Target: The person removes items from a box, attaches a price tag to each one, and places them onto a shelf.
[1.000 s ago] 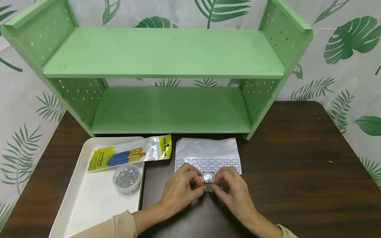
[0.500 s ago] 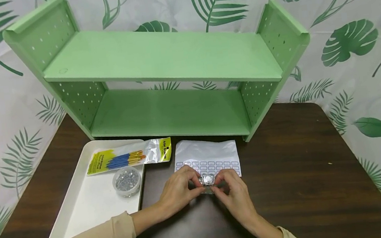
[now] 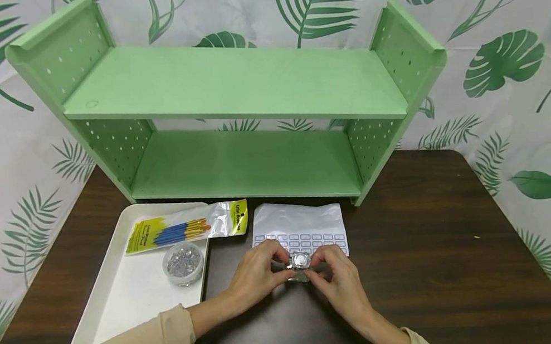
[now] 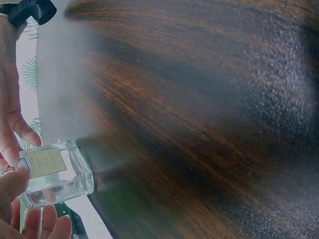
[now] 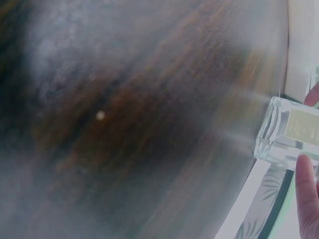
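Observation:
Between both hands is a small clear glass bottle (image 3: 298, 277) with a silvery top, held over the table in front of the label sheet (image 3: 305, 216). The left wrist view shows the bottle (image 4: 57, 174) closer, square-shouldered, with a pale yellow label and a small blue-bordered sticker (image 4: 23, 164) near the fingertips. My left hand (image 3: 258, 274) grips its left side, thumb in front and fingers behind. On the right side, my right hand (image 3: 339, 280) pinches it between thumb and fingers. Fingers partly hide the bottle's neck end.
At left a white tray (image 3: 117, 300) holds a round tub of clear bits (image 3: 183, 264) and a packet of blue-handled brushes (image 3: 181, 230), which overhangs its right edge. A green two-tier shelf (image 3: 249, 163) stands behind on the dark wooden table (image 3: 447, 266).
Both hands stay on the bottle with barely any movement; it shifts very slightly. The whole head view has dipped a little, from a small head motion.

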`<act>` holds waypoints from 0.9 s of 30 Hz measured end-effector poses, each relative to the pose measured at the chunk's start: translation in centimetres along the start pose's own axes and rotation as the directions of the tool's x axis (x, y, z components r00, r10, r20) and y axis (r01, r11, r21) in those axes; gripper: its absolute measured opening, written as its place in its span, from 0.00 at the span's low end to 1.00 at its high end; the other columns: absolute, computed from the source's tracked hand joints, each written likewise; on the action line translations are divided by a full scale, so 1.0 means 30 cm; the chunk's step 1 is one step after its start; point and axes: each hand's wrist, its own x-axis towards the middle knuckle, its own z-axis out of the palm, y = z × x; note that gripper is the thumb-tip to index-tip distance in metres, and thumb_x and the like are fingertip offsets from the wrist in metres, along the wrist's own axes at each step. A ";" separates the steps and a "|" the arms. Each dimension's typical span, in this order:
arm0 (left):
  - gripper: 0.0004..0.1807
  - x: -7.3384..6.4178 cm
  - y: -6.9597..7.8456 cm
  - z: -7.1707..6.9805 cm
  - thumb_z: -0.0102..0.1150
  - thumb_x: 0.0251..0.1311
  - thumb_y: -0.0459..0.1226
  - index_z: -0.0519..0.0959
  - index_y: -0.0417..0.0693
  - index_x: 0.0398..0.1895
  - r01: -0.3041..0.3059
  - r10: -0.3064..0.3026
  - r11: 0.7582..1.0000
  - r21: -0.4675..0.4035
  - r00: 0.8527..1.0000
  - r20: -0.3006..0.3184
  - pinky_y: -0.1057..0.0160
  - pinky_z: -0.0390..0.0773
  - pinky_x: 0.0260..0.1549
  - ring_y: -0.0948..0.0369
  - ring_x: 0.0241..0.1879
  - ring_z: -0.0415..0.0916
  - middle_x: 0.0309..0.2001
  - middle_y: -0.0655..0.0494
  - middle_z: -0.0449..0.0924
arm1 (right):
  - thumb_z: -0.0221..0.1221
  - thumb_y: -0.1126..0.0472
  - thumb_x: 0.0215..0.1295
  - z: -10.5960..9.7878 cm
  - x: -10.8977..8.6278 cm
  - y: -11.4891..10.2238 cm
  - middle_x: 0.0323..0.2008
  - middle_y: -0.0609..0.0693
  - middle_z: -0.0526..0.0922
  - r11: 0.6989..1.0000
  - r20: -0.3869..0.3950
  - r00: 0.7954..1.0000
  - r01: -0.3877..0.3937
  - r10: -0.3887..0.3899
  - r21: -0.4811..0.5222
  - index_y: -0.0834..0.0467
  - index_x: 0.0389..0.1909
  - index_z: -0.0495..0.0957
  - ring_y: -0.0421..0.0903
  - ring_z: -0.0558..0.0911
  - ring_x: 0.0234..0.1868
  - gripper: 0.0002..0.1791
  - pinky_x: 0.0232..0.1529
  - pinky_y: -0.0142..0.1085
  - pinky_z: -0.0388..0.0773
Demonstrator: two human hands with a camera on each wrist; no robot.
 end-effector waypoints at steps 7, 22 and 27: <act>0.18 0.007 -0.004 -0.004 0.74 0.40 0.35 0.78 0.44 0.36 0.006 -0.002 0.997 -0.074 0.999 0.047 0.67 0.80 0.35 0.60 0.33 0.81 0.35 0.53 0.83 | 0.70 0.78 0.39 -0.005 0.004 -0.004 0.34 0.48 0.75 0.999 0.021 0.999 -0.039 0.039 0.012 0.58 0.27 0.71 0.38 0.79 0.38 0.20 0.26 0.24 0.79; 0.15 0.017 -0.015 -0.006 0.73 0.43 0.36 0.84 0.46 0.37 -0.090 0.092 0.996 -0.026 0.992 0.086 0.68 0.78 0.34 0.62 0.32 0.78 0.33 0.56 0.82 | 0.69 0.79 0.39 -0.008 0.004 -0.014 0.33 0.49 0.76 0.994 0.024 0.996 -0.091 0.090 0.054 0.59 0.28 0.72 0.39 0.78 0.38 0.20 0.25 0.25 0.79; 0.14 0.018 -0.017 -0.008 0.73 0.42 0.36 0.83 0.46 0.36 -0.109 0.112 0.993 -0.034 0.991 0.080 0.68 0.78 0.33 0.60 0.32 0.78 0.32 0.56 0.81 | 0.69 0.81 0.36 -0.008 0.011 -0.036 0.32 0.52 0.76 0.994 0.010 0.994 -0.105 0.104 0.039 0.62 0.26 0.72 0.43 0.79 0.36 0.19 0.24 0.27 0.80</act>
